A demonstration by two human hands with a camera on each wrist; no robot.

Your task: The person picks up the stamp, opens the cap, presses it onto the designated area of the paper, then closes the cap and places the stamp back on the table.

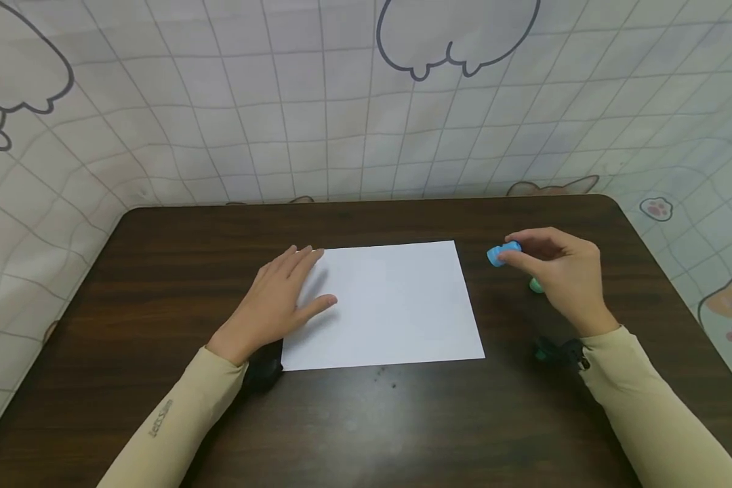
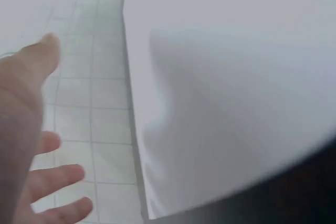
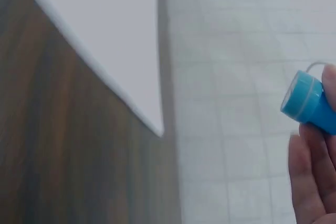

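Note:
A blank white sheet of paper lies on the dark wooden table. My left hand is spread palm down at its left edge, thumb over the sheet; whether it touches the paper I cannot tell. Off to the right of the sheet, my right hand pinches a small blue stamp-like cylinder between thumb and fingers, raised over the table. Seen from the right wrist, this blue cylinder has a wider, banded end turned away from the fingers. A small green piece shows partly behind the right hand.
Near the right wrist a dark green item is hard to make out. Black wrist gear sits under the left sleeve. A white tiled-pattern cloth with cartoon drawings hangs behind and beside the table.

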